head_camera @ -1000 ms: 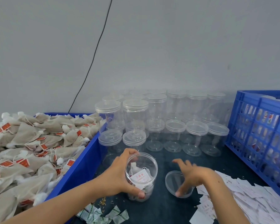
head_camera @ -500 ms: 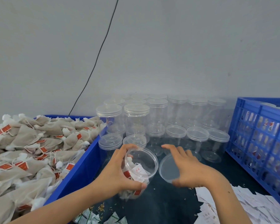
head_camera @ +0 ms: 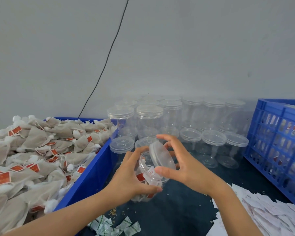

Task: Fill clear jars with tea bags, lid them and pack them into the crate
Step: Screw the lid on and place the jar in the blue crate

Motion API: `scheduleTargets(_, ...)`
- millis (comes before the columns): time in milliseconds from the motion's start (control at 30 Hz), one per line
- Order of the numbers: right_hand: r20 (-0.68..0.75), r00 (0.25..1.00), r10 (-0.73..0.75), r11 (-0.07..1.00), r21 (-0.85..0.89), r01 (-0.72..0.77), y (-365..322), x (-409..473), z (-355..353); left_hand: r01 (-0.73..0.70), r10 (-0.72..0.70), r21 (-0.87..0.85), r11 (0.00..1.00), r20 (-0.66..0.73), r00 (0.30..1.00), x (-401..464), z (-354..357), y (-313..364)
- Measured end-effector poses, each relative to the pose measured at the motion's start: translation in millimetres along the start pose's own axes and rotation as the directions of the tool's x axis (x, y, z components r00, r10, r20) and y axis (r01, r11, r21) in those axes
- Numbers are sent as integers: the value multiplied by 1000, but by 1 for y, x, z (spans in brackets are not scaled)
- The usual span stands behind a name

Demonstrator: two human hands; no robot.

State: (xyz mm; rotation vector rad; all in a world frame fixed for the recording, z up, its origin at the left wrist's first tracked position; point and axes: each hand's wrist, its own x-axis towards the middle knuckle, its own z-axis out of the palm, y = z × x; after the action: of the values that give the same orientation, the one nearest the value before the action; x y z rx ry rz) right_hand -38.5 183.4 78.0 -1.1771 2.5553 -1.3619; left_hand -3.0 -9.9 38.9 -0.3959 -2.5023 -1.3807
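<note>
Many tea bags (head_camera: 41, 150): heaped in the blue bin (head_camera: 92, 169) at left, near the hands for refilling.
Left hand (head_camera: 131, 179): fingers curled round the filled jar (head_camera: 148, 181), tilting its mouth rightward to meet the lid.
Right hand (head_camera: 182, 169): fingertips spread and clamped on the lid (head_camera: 162, 157) rim, pressing it onto the mouth.
Empty jars (head_camera: 203, 133): stacked behind, awaiting filling.
Crate (head_camera: 278, 143): right, cut off; contents blurred.
Hidden: whether the lid is seated.

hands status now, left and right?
Left hand: closed, fingers curled round the filled jar.
Right hand: closed, fingers gripping the clear lid, tilted at the jar mouth.
</note>
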Motion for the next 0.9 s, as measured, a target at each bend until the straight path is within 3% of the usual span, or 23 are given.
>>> scheduleTargets(267,-176,984,-34,960,-280,-17,-8,10,42,28,-32,-31,999,-102,994,-1,-1,-4)
scheduleTargets(433,-358,933,-42,997,-71,18,-4,10,34,-25,21,-42,999,-85,996,1,-4,0)
scheduleTargets(533,-447,894,-45,997,34,67,-3,10,25,-61,63,49,997,-40,997,1,-8,-3)
scheduleTargets(700,-365,931,-31,996,71,61,-9,11,15,-68,71,63,996,-49,996,2,-11,-7)
scheduleTargets(900,-311,946,-85,996,7,92,-3,7,5,-15,8,95,995,71,997,0,-12,-5)
